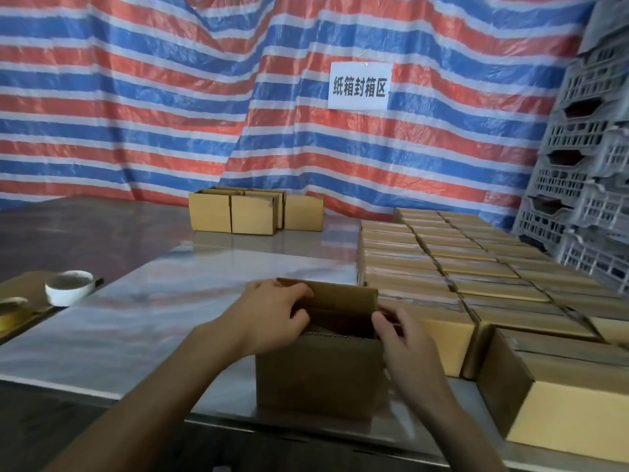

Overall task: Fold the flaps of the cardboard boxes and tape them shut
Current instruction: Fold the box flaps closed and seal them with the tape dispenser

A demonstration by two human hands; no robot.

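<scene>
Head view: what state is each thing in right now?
open box, top open, far flap upright.
left hand, grips the box's left top edge.
right hand, grips its right top edge.
white tape roll, lying flat, untouched.
yellow tape roll, lying flat, partly out of frame.
boxes on the right, flaps folded down, in rows.
crates, stacked.

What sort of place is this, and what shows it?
Probably a packing workshop's box-sealing station: rows of cardboard boxes on a metal table, a tape roll, and stacked plastic crates.

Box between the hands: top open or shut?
Open: the box has its far flap standing upright, and its dark inside shows.
</scene>
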